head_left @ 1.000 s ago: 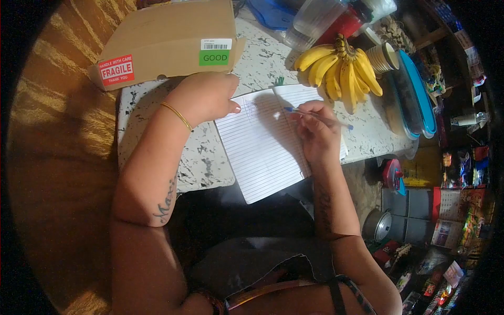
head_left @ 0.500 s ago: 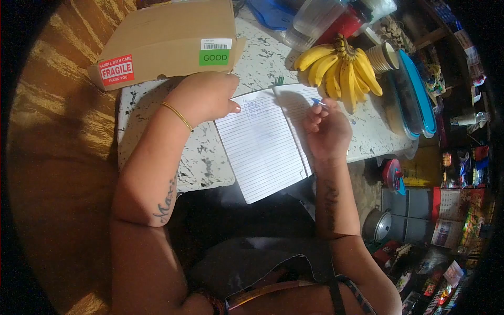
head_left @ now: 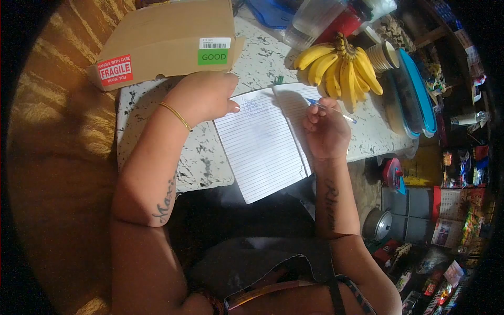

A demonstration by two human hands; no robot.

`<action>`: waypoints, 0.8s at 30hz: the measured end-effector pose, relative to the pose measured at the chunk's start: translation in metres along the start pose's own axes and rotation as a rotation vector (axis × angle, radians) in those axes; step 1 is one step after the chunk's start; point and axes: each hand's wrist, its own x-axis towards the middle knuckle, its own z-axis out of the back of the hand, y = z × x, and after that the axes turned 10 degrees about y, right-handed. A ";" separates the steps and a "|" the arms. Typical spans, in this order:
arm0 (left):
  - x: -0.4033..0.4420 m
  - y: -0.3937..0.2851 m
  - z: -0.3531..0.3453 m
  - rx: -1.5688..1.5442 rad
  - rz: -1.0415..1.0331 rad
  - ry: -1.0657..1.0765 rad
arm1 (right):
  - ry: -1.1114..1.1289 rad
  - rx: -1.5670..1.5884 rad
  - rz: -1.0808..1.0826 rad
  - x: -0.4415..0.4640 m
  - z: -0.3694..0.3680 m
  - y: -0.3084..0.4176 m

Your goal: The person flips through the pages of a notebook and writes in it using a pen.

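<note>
Carton (head_left: pixel 163 29) beyond and left of the notebook (head_left: pixel 262 157); left hand (head_left: pixel 202 97), thumb at the notebook's far left corner, whether gripping cannot be told; speckled tabletop (head_left: pixel 202 165) left of the notebook, whose near corner overhangs the table edge; right hand (head_left: pixel 329 131) over its right page, pinching a pen (head_left: pixel 344 115); bananas (head_left: pixel 347 76) by its far right corner. Carton labels read "HANDLE WITH CARE," "FRAGILE," "THANK YOU" and "GOOD"; the notebook's handwriting (head_left: pixel 256 105) is too small to read.

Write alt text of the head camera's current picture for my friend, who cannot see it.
A person's right hand holds a blue-tipped pen over the right side of an open lined notebook, handwriting near its top; the left hand rests at the notebook's upper left corner. Beyond lie a bunch of bananas and a cardboard box labelled FRAGILE and GOOD.
</note>
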 end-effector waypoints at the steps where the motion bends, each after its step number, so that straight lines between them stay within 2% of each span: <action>1: 0.000 0.000 0.000 0.003 0.002 0.001 | -0.010 -0.013 0.002 0.000 -0.002 0.000; 7: 0.001 0.000 0.001 0.009 0.021 0.027 | 0.069 -0.312 0.039 -0.006 -0.005 -0.006; 10: 0.000 -0.001 0.001 0.020 0.005 0.003 | 0.150 -0.457 -0.041 -0.016 -0.010 -0.005; 14: 0.001 0.004 -0.002 0.053 -0.029 -0.024 | 0.280 -0.837 -0.108 -0.028 -0.025 -0.004; 18: 0.003 0.004 -0.002 0.054 -0.012 -0.006 | 0.216 -0.910 -0.214 -0.033 -0.036 -0.007; 24: 0.004 0.008 -0.005 0.038 -0.036 -0.021 | 0.286 -0.924 -0.144 -0.029 -0.029 -0.009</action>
